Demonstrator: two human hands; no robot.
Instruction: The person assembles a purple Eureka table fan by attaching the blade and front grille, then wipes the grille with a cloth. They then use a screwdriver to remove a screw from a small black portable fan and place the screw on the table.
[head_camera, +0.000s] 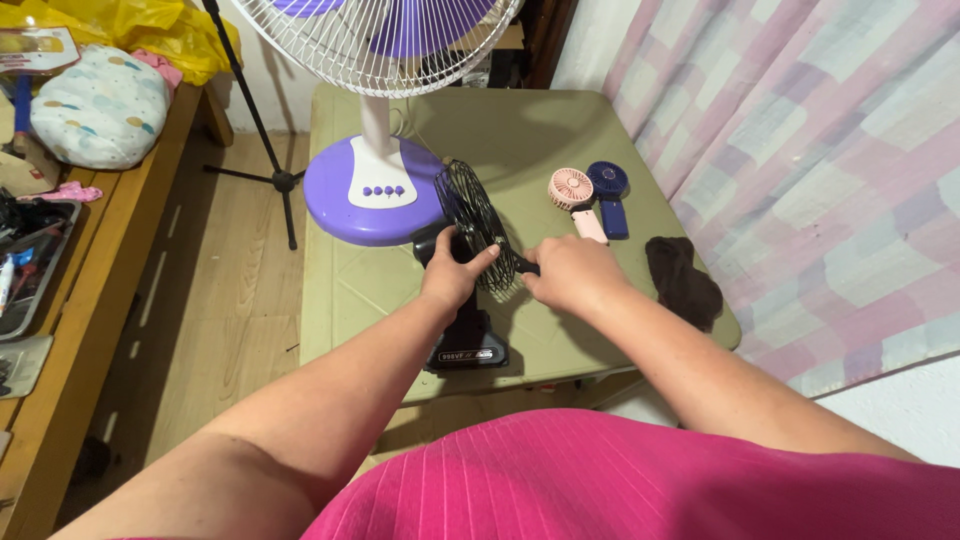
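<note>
Small black fan stands on the olive folding table, just in front of the purple base of the white and purple pedestal fan, with its wire cage turned roughly edge-on to the camera and its dark base toward the near table edge.

Step in hand, as judged: the fan is being steadied and worked on at the cage, with both hands already on it. No part appears detached.

Left hand: closed around the motor housing behind the cage, thumb raised against the wire rim. Forearm comes in from lower left, wrist straight.

Right hand: closed, fingers curled toward the front of the cage, apparently clamped on a dark stub that projects there. Whether the fingertips pinch the wire itself cannot be told; they are hidden behind the knuckles. Forearm enters from lower right, palm down.

Next move, as judged: any turn or pull at the cage calls for the left hand to hold the housing firm so the base does not slide or tip.

Nearby: a pink handheld fan and a blue handheld fan lie side by side beyond the right hand; a dark cloth lies near the right table edge.
</note>
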